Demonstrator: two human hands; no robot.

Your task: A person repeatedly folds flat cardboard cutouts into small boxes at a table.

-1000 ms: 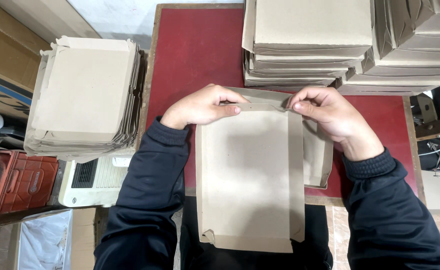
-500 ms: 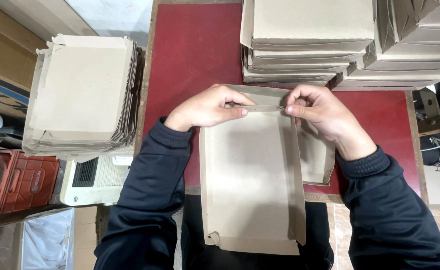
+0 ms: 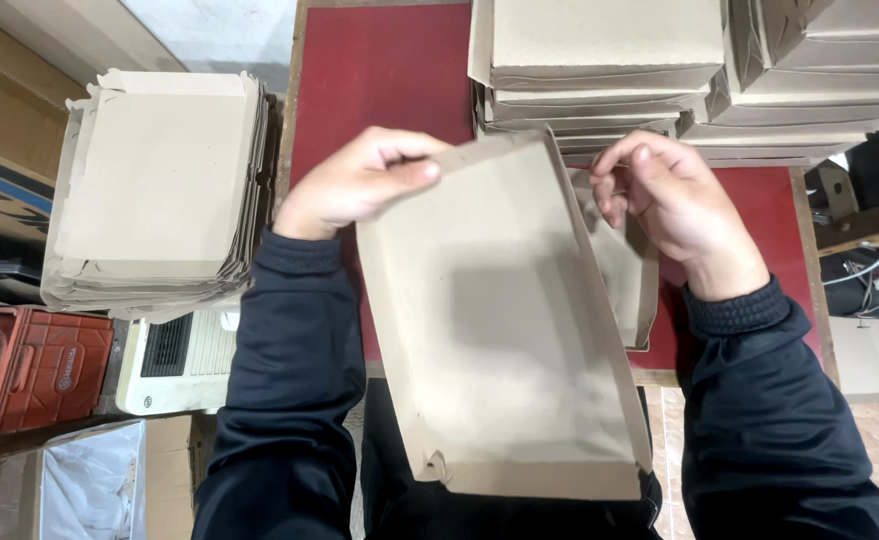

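Whereas half a second ago the cardboard tray (image 3: pixel 500 320) lay flat on the red table (image 3: pixel 380 90), it is now lifted and tilted toward the left, held over the table edge and the lap. Left hand (image 3: pixel 365 180) pinches the top left corner. Right hand (image 3: pixel 665 190) appears to have let go, fingers curled near the top right flap, though contact is unclear. Folding at that end looks finished. Folded stacks (image 3: pixel 600 60) stand behind; flat blanks (image 3: pixel 160 180) lie at left

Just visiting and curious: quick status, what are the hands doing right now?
Left hand pinching far edge of cardboard tray. Right hand at its far right corner, grip unclear. Tray lifted, tilted above red table. Nothing in the way.
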